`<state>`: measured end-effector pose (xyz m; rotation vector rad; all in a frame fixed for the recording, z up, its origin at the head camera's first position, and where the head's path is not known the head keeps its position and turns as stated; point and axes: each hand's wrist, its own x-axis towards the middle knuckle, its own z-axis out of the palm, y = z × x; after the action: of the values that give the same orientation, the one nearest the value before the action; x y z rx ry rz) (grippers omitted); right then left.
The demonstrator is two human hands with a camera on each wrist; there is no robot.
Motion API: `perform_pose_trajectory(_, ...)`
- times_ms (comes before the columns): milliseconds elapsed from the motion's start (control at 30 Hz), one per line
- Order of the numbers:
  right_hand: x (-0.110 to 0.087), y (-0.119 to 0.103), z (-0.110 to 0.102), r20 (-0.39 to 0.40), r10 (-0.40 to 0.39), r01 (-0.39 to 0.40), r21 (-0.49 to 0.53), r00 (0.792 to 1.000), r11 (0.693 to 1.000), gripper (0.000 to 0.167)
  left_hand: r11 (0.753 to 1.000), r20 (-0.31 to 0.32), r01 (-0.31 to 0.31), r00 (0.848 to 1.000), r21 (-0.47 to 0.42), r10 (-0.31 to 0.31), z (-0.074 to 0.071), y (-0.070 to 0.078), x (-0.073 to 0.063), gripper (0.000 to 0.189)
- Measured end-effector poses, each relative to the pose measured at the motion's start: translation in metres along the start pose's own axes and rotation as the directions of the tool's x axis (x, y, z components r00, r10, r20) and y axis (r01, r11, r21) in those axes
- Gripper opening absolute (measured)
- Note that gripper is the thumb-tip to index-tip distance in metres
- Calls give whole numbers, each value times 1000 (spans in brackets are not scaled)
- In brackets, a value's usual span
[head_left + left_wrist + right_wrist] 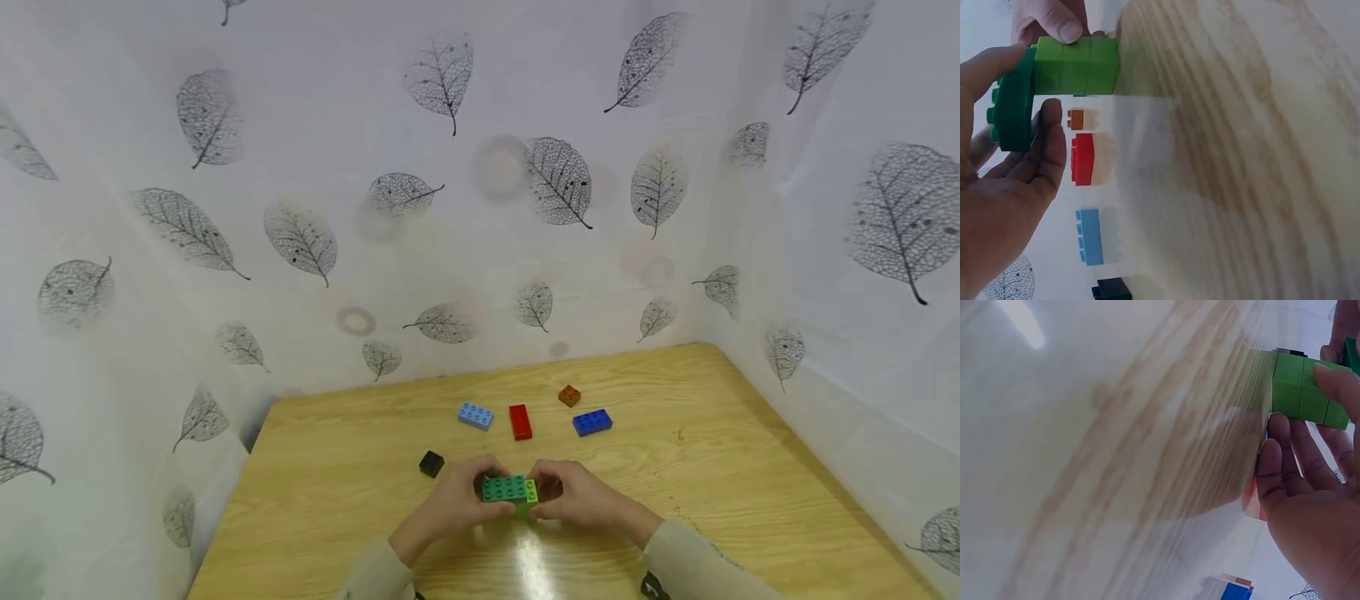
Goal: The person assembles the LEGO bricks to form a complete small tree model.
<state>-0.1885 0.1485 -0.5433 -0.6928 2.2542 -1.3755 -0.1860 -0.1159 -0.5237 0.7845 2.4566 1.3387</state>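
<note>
A long dark green toy brick overhangs to the left from the top of a light green brick stack, tilted slightly against it in the left wrist view. My left hand grips the dark green brick, thumb on the near side and fingers round the far side. Pinched by my right hand is the light green stack, with the thumb lying across its side. Seams between layers show on the stack, whose base stands at the wooden table. One end of its studs shows beside the dark green brick.
Beyond the hands lie a black brick, a light blue brick, a red brick, a small orange-brown brick and a dark blue brick. A leaf-patterned white curtain surrounds the table's back and sides.
</note>
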Motion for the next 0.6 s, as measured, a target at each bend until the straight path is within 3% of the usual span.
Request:
perform_pose_trajectory(200,1,1,2,4,3,-3,-18,1000,1000,27,997,-42,2,999,-76,-5,9,-1,-1,34)
perform_pose_trajectory(367,1,0,-9,-15,7,-9,-106,1000,994,47,993,-52,15,998,-118,-21,11,-3,0,31)
perform_pose_trajectory(433,1,0,-19,-45,-17,11,-142,999,990,53,993,-54,12,998,-120,-18,10,-4,1,30)
perform_pose_trajectory(600,-3,5,-46,-180,-91,48,-229,979,972,47,996,-53,10,999,-94,-15,10,-4,3,30)
